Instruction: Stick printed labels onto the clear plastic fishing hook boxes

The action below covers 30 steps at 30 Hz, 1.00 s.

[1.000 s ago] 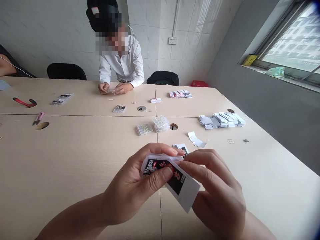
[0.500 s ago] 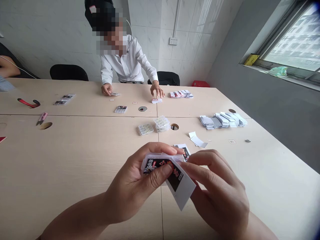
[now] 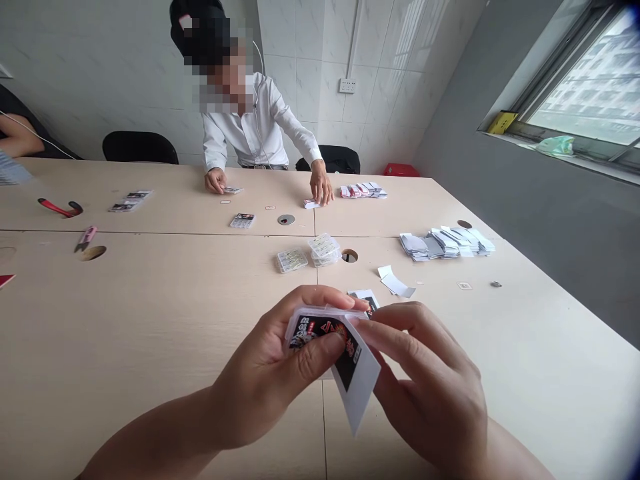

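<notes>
In the lower centre of the frame, your left hand [image 3: 280,353] grips a clear plastic case [image 3: 293,328], your thumb pressed on a black, red and white printed card [image 3: 345,367] that lies against it. The card's white end angles downward, past the case. Your right hand [image 3: 435,373] comes in from the lower right, its fingers curled and touching the case's right end by the card; its thumb is hidden, so you cannot tell whether it pinches anything.

Just behind your fingers, another printed piece [image 3: 367,300] lies on the table [image 3: 175,320], partly covered. At centre you have clear boxes [image 3: 325,248], with loose white slips [image 3: 395,281] to their right and white card stacks [image 3: 445,243] at centre right. At upper centre, a co-worker's hand [image 3: 321,183] touches a small card pile [image 3: 311,204].
</notes>
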Available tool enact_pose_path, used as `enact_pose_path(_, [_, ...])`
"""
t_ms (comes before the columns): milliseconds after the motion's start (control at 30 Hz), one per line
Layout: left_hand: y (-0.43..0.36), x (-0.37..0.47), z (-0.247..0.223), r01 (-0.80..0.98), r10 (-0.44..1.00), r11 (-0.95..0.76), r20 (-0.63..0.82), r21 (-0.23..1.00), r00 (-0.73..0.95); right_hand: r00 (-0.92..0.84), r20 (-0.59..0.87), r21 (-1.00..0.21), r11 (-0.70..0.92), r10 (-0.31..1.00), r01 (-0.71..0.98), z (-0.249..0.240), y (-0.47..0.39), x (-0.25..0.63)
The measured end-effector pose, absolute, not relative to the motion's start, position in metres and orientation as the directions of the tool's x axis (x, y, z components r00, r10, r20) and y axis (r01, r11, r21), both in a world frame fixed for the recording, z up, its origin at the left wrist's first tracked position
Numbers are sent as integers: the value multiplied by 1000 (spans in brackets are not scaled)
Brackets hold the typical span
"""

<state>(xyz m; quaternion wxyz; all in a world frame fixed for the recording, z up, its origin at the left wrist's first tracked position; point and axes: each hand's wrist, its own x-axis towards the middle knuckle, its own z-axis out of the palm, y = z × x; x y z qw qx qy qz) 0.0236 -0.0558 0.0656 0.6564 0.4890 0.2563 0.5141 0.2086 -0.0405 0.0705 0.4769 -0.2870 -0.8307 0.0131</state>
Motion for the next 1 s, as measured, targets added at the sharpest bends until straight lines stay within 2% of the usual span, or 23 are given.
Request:
enact_pose_path(300, [-55,20,68,-458,867,144,110,877,485,-391,775,-297,833,496,467,68,-43,212])
enact_pose_path(467, [-53,20,69,-486,858,198,89,851,506,-418,760,-305,841,498,447,64,-44,214])
enact_pose_path(567, [-53,20,69,-479,861,190,89,857,502,-417,764,-304,844,493,441,65,-44,213])
enact_pose_path(733, [-54,21,67,-391,885,85,110,916,452,-439,755,-293,850,487,438,68,-44,213])
enact_pose_path(1000, [-55,20,66,-403,887,94,107,911,449,-436,763,-291,856,477,428,69,-44,215])
